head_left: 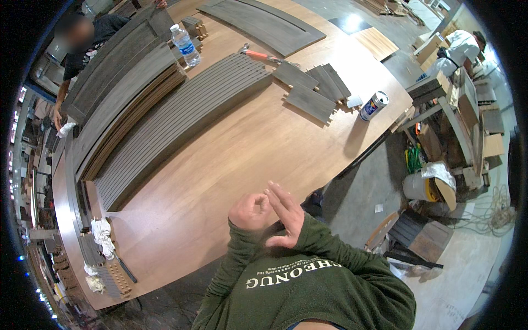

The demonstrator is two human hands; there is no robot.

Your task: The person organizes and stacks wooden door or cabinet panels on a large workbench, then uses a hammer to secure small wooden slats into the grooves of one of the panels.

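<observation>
Both my hands are raised in front of my green sweatshirt, over the near edge of the wooden table [220,165]. My left hand [250,212] is curled closed, and whatever its fingers might hold is hidden. Beside it my right hand [286,212] has its fingers stretched out, with nothing seen in it; the fingertips come up to the left hand. Nearest beyond them on the table is a long row of grey wooden strips [181,124] standing side by side. Several short grey tenoned pieces [311,102] lie farther off.
A claw hammer [264,56], a water bottle [185,45] and a drink can [374,106] are on the table. Grey door panels [261,25] lie at the back. White rags [102,236] lie at the left edge. A co-worker [82,41] stands far left; another person [462,49] bends at the right.
</observation>
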